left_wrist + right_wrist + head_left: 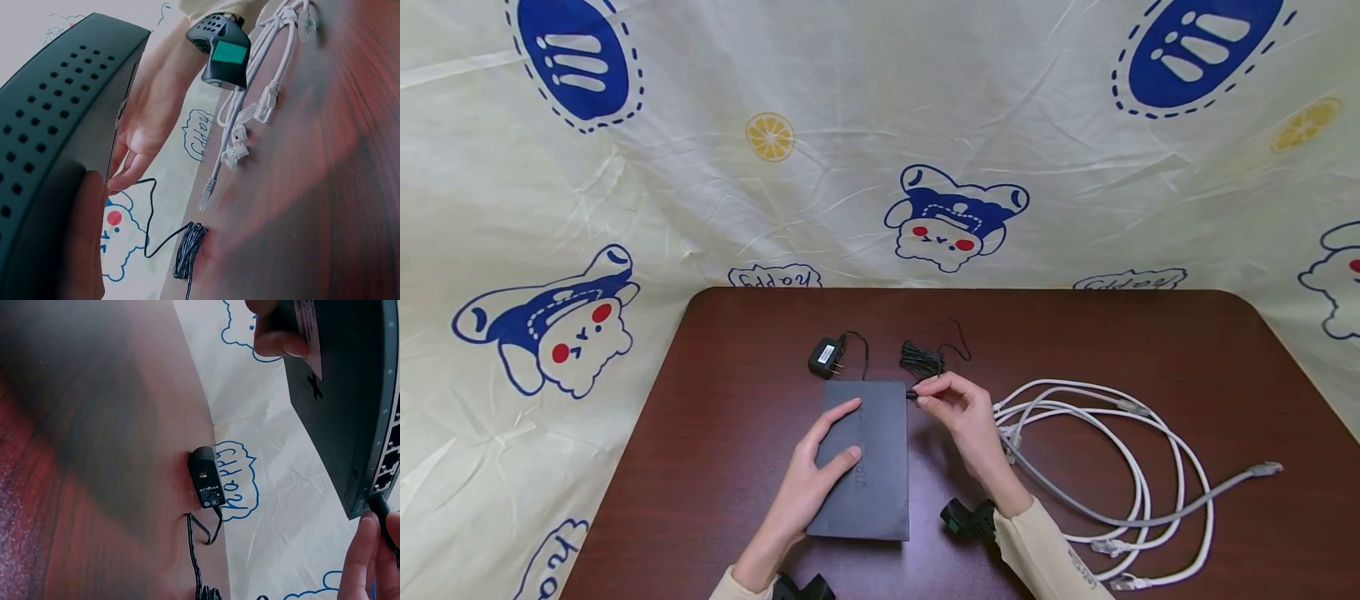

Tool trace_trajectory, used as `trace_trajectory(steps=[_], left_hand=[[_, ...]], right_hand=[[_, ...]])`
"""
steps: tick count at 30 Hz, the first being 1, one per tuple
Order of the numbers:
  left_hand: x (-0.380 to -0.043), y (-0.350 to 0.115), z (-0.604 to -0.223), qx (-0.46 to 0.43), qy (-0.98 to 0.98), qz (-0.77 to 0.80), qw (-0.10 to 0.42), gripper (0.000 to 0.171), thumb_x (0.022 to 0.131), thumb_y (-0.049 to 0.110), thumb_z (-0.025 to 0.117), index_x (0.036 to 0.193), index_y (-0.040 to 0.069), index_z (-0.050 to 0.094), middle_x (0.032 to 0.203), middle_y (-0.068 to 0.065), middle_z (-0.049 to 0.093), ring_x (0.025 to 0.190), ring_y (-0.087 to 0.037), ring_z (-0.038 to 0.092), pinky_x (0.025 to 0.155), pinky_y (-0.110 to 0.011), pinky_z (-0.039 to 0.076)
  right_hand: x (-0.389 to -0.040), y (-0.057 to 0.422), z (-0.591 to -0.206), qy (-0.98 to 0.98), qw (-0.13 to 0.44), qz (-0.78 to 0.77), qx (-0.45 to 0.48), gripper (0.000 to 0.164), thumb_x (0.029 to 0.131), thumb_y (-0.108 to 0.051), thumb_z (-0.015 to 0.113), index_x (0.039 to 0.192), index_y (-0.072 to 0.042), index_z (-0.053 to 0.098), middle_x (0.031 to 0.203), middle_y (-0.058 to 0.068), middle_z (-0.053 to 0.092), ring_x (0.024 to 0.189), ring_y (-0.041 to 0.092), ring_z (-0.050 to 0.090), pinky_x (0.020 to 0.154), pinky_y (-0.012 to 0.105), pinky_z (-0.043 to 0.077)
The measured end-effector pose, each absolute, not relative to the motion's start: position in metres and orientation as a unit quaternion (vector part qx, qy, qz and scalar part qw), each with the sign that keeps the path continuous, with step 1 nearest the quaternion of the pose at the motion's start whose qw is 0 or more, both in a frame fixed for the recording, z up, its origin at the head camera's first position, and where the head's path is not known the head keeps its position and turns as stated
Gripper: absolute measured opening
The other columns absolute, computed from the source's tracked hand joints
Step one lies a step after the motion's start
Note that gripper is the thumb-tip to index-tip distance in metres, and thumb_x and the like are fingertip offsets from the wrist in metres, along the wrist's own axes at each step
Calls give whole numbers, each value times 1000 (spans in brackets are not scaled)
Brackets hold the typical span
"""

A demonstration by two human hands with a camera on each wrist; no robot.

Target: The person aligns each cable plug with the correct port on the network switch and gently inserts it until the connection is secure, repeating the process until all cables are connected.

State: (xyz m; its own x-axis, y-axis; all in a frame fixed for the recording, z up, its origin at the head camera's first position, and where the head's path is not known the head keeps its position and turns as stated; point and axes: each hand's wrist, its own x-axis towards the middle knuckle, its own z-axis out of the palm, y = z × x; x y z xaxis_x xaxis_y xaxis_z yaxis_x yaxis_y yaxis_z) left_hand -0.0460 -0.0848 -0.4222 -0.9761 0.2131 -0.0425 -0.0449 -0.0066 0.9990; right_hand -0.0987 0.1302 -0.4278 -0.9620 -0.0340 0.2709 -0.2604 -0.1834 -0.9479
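Observation:
A dark grey network switch (883, 467) is held up above the table by my left hand (801, 492). The thumb and a finger lie across its top, while other fingers (281, 344) grip the underside in the right wrist view. My right hand (966, 421) pinches a black power plug (382, 519) by its body. The plug's tip meets the port face at its corner, beside a row of network ports (385, 464). How deep the tip sits is hidden. From the plug a thin black cord (150, 219) runs to a tied bundle (922, 360) on the table.
A black power adapter (826, 357) lies beyond the switch, on the brown table (730, 450). Looped white network cables (1138, 483) and a grey cable (1217, 487) spread to the right, near my right forearm. A printed sheet (820, 208) hangs behind the table.

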Motion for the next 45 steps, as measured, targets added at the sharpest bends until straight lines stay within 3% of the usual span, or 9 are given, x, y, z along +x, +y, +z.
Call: trace_trajectory(steps=[7,14,23,30,45], left_hand=[[-47,-86,-424,33,671,733,111,48,92,15,63,136,30,53,139,-7,44,113,-27,48,86,-42,43],[-49,-83,-426,18,693,715,89,46,89,17,65,132,30,57,137,-4,45,116,-25,44,93,-42,35],[-50,-80,-426,14,708,704,66,46,87,15,66,129,32,59,133,-1,50,115,-23,45,94,-43,33],[-52,-81,-427,14,695,715,68,45,87,14,66,128,30,60,132,-3,49,114,-25,45,92,-42,35],[-50,-84,-430,13,690,720,73,44,88,15,65,129,29,59,133,-6,49,114,-26,45,91,-42,37]], right_hand=[[-101,131,-430,-638,57,758,121,3,86,12,62,89,11,63,94,20,63,83,17,63,75,27,52],[-100,133,-432,-641,39,759,108,9,87,11,61,92,18,59,97,18,62,84,16,63,76,29,52],[-100,139,-431,-635,19,763,119,14,88,8,61,98,18,58,99,14,64,83,21,66,78,31,52],[-99,149,-430,-646,26,754,120,18,89,7,60,102,20,57,99,13,66,84,15,66,78,30,52],[-95,184,-433,-684,45,723,86,19,91,5,58,104,19,57,99,11,67,90,19,66,77,32,52]])
